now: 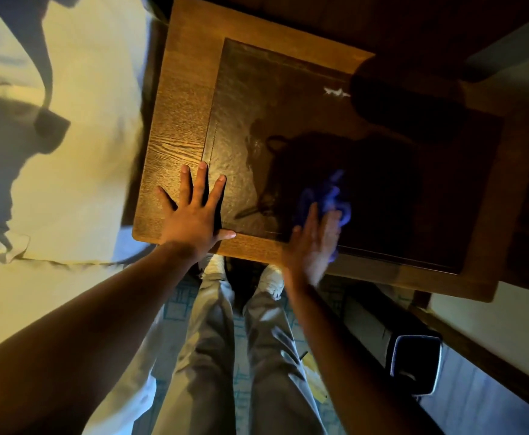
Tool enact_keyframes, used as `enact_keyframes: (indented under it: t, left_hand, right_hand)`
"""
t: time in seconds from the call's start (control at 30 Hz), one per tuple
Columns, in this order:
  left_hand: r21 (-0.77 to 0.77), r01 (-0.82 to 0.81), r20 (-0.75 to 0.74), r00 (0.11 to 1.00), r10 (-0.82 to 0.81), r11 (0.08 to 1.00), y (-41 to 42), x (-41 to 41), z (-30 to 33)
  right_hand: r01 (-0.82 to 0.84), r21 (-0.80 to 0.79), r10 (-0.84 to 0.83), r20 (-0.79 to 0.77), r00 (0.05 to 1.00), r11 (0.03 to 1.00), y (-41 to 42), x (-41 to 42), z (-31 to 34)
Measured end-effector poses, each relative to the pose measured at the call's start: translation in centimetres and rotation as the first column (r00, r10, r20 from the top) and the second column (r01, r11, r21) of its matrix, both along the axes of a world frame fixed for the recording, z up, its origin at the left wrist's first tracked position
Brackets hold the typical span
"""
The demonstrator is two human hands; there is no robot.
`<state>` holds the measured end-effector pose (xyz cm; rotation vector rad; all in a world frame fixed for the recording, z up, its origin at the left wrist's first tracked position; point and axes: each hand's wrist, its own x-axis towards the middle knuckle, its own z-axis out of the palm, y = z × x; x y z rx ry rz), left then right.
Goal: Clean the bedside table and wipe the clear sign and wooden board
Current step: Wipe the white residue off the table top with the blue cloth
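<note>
The wooden bedside table fills the upper middle of the head view, with a dark glossy inset panel on top. My left hand lies flat with spread fingers on the table's near left corner, its thumb at the front edge. My right hand is blurred by motion and presses a blue cloth onto the near part of the dark panel with straight fingers. A small white scuff shows on the panel farther back. No clear sign or loose board is in sight.
A bed with pale sheets runs along the left of the table. A dark round shape stands at the table's back right. My legs and white shoes are below the table edge. A small bin sits on the floor at right.
</note>
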<state>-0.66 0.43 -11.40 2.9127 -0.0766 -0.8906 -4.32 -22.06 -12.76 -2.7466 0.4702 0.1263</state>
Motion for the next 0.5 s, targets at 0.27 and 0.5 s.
enact_keyframes:
  t: [0.27, 0.5]
  left_hand:
    - [-0.042, -0.024, 0.001, 1.000, 0.024, 0.999, -0.1, 0.1, 0.3]
    - [-0.054, -0.028, -0.008, 1.000, 0.027, 0.998, -0.3, 0.1, 0.6]
  right_hand:
    - [-0.277, -0.036, 0.278, 0.030, 0.960, 0.960, -0.4, -1.2, -0.7]
    - [0.114, -0.067, -0.117, -0.048, 0.992, 0.991, -16.5, -2.6, 0.5]
